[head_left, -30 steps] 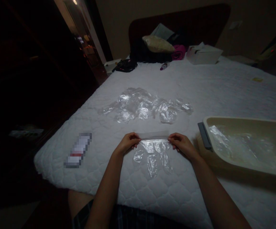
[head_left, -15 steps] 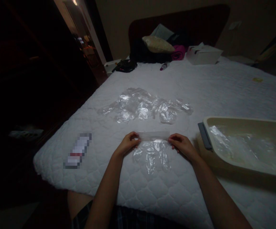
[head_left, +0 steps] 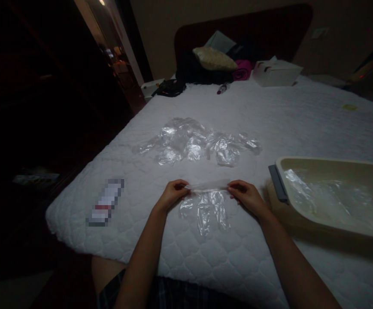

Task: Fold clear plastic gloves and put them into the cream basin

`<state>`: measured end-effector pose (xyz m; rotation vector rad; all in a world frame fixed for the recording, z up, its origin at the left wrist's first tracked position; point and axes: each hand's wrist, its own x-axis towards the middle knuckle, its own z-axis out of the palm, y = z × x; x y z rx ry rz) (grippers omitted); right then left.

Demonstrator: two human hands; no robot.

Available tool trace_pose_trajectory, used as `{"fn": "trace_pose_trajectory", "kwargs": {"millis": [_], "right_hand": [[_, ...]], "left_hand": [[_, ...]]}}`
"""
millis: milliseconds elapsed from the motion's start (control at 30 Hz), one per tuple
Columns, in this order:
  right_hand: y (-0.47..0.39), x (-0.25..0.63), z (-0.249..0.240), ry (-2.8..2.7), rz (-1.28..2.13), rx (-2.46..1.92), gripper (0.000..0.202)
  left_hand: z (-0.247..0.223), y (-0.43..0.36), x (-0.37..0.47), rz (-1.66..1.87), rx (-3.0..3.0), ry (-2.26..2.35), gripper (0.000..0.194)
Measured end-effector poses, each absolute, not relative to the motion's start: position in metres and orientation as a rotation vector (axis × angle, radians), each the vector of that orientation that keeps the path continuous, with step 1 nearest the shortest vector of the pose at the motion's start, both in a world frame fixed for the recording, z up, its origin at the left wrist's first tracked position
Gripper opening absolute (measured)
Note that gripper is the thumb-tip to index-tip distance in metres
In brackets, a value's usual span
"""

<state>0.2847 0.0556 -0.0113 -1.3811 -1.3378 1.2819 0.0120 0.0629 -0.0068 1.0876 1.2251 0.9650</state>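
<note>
A clear plastic glove (head_left: 204,210) lies on the white quilted bed (head_left: 205,262), its finger parts pointing towards me. My left hand (head_left: 176,194) pinches the left end of its upper edge. At the right end of that edge, my right hand (head_left: 241,194) pinches the plastic between thumb and fingers. The edge is stretched between both hands and looks folded over. Beyond my hands spreads a pile of crumpled clear plastic (head_left: 194,141). To the right, a cream tub (head_left: 328,162) with a grey handle holds more flat clear plastic (head_left: 341,197).
A pixelated flat item (head_left: 105,204) lies on the bed at the left. Towards the headboard (head_left: 270,25) are a black bag (head_left: 171,88), a beige pillow (head_left: 214,59), a pink roll (head_left: 241,70), a small bottle (head_left: 222,89) and a white box (head_left: 278,73).
The upper edge of the glove, flat and raised before, has folded down towards me between my hands. Both hands keep their hold and have hardly moved.
</note>
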Motion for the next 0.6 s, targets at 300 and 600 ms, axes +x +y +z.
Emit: {"fn": "trace_pose_trajectory", "kwargs": {"millis": [300,600], "right_hand": [[0.0549,0.2859,-0.0108,-1.371,1.256,-1.35,0.031],[0.0559,0.2859,-0.0106,-1.467,1.105,-1.377,0.035]], "left_hand": [[-0.0012,0.0588,0.0145,1.023,1.083,1.163,0.025],[-0.0078,0.0604,0.0123,0.995,1.109,1.237,0.027]]}}
